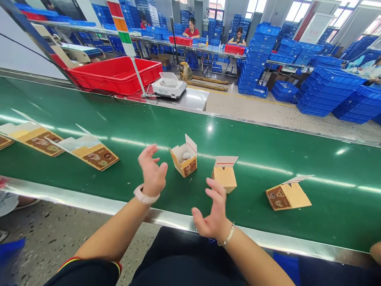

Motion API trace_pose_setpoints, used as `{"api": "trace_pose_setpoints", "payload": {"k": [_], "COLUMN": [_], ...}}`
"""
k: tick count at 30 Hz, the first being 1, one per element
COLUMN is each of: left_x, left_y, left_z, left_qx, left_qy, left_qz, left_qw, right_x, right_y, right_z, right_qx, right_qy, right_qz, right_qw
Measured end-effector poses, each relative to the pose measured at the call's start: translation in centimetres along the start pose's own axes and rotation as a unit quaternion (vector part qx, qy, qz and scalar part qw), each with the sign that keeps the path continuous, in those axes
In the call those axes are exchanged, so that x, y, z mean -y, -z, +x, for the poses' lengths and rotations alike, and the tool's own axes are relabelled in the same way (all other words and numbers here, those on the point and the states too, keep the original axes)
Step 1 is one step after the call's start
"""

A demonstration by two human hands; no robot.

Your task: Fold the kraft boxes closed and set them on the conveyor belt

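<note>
My left hand (pixel 152 171) is raised over the green conveyor belt (pixel 133 113), fingers apart, holding nothing. Just right of it stands a small open carton (pixel 189 168) with a whitish item (pixel 186 155) inside that I cannot make out. My right hand (pixel 212 210) hovers by the belt's near edge, also with spread fingers and nothing in it. Close beyond that hand sits a second carton (pixel 226 178), its top folded over and a flap with a red line standing up. Whether the right fingertips touch this carton I cannot tell.
Farther right lies another carton (pixel 279 198) with its flap tilted up. Several flatter, open-ended cartons (pixel 101 157) lie on the left. Across the belt are a red bin (pixel 119 75), a white scale (pixel 169 86) and a signal light pole (pixel 122 29). Stacked blue crates (pixel 256 55) and seated people fill the background.
</note>
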State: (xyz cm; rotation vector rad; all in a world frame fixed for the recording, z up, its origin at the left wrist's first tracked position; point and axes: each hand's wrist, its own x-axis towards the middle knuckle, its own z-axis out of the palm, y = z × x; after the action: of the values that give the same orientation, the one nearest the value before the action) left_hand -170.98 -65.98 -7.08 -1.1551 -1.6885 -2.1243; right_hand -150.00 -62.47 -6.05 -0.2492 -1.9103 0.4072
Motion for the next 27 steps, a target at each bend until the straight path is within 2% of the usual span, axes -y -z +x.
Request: {"api": "trace_pose_setpoints", "payload": {"k": [2, 4, 7, 11, 13, 14, 16, 17, 19, 21, 23, 27], "left_x": [1.7, 3.0, 3.8, 3.6, 3.3, 3.1, 2.6, 2.2, 1.4, 0.6, -0.1, -0.9], "left_y": [-0.5, -1.4, -2.2, -2.3, -2.7, -3.1, -3.9, -4.4, -5.2, -5.8, -6.2, -6.9], "left_z": [1.6, 2.2, 1.7, 0.5, 0.5, 0.6, 0.9, 1.2, 1.8, 2.3, 2.6, 2.5], "left_qx": [0.088, 0.180, 0.269, 0.281, 0.284, 0.279, 0.241, 0.218, 0.196, 0.222, 0.256, 0.281], "left_qy": [0.054, 0.093, 0.077, -0.045, -0.059, -0.044, 0.031, 0.088, 0.221, 0.334, 0.410, 0.494], "left_qz": [-0.045, -0.096, -0.095, 0.019, 0.036, 0.025, -0.022, -0.050, -0.107, -0.151, -0.177, -0.184], "left_qw": [0.994, 0.975, 0.955, 0.958, 0.956, 0.959, 0.970, 0.971, 0.949, 0.904, 0.857, 0.802], "right_x": [-0.5, -1.9, -4.5, -6.6, -7.0, -7.1, -7.2, -7.3, -7.3, -7.3, -7.2, -6.9], "right_y": [-2.1, -4.1, -5.7, -5.3, -5.1, -5.2, -5.7, -6.0, -6.7, -7.1, -7.0, -5.9], "right_z": [0.2, 0.7, 1.5, 2.8, 3.4, 3.7, 4.2, 4.5, 5.0, 5.5, 6.0, 6.7], "right_qx": [0.088, 0.126, 0.153, 0.144, 0.118, 0.093, 0.019, -0.025, -0.103, -0.144, -0.142, -0.088], "right_qy": [-0.050, -0.106, -0.169, -0.179, -0.174, -0.182, -0.236, -0.285, -0.405, -0.506, -0.562, -0.611], "right_qz": [-0.014, -0.046, -0.087, -0.097, -0.068, -0.044, 0.011, 0.037, 0.083, 0.116, 0.130, 0.124], "right_qw": [0.995, 0.985, 0.970, 0.969, 0.975, 0.978, 0.971, 0.957, 0.905, 0.843, 0.804, 0.777]}}
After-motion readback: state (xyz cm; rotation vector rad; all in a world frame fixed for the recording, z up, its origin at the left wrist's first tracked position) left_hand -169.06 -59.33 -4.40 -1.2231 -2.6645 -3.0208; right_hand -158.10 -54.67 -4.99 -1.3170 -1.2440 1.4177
